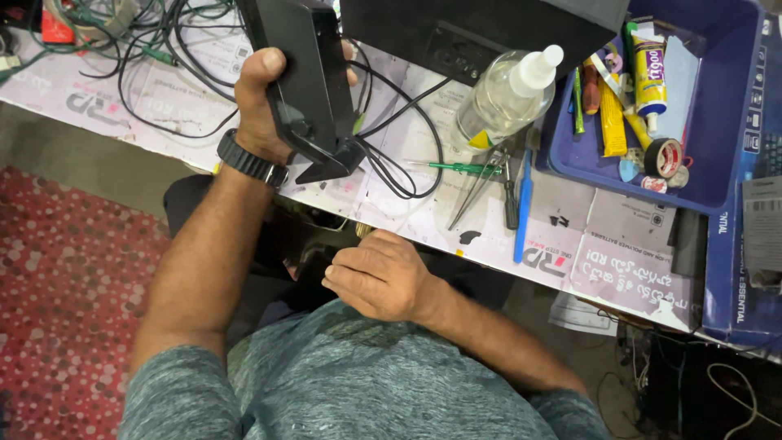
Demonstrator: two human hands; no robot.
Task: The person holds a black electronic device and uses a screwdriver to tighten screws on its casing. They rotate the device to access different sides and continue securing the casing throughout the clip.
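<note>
My left hand [259,106], with a black watch [251,160] on the wrist, grips a black box-shaped device [314,81] and holds it upright on the paper-covered table [603,244]. The thumb lies along the device's left side. Black cables [399,163] trail from its base. My right hand [383,277] sits below the table's front edge, over my lap, with the fingers curled inward. A dark shape lies under those fingers, and whether the hand holds it is hidden.
A clear squeeze bottle [505,94] lies tilted beside a green screwdriver [460,168], tweezers [476,191] and a blue tool [523,204]. A blue tray [733,122] at right holds a glue tube [649,69] and a tape roll [664,157]. A red patterned carpet [65,285] covers the floor at left.
</note>
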